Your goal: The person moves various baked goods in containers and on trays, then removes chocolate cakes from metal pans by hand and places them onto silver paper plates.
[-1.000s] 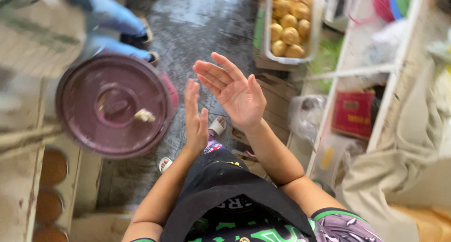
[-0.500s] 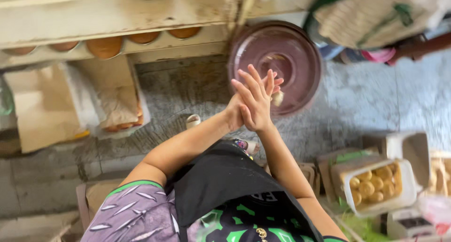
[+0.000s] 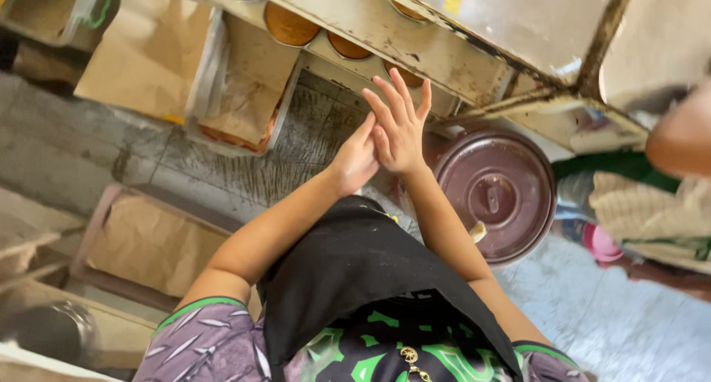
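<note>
At the far left, sheets of brown paper (image 3: 148, 52) were seen lying in trays on the wet concrete floor (image 3: 67, 148), with a further paper-lined wooden tray (image 3: 159, 245) set nearer the camera. Just right of these, a shallow tray (image 3: 248, 93) covered with brown paper was propped against a worn metal rack (image 3: 415, 34), in whose lower shelf several round, brown baked cakes (image 3: 290, 25) were held in a row.

In the middle of the view, both bare hands were raised in front of the body and pressed together. The left hand (image 3: 357, 160) was held flat against the palm side of the right hand (image 3: 400, 134), its fingers largely hidden behind it. The right hand was open, with fingers (image 3: 404, 93) spread and pointing up toward the rack. Nothing was gripped by either hand. A black apron (image 3: 355, 263) was worn over a patterned short-sleeved shirt (image 3: 211, 345).

Just right of the right forearm, a round maroon lid (image 3: 492, 193) with a centre handle was seen on the floor below the rack, a small pale lump (image 3: 478, 230) resting at its near edge. At the far right, folded cloth (image 3: 652, 204) and a pink object (image 3: 600, 241) were visible, with a blurred part of another person (image 3: 681, 134) at the frame's edge.
</note>
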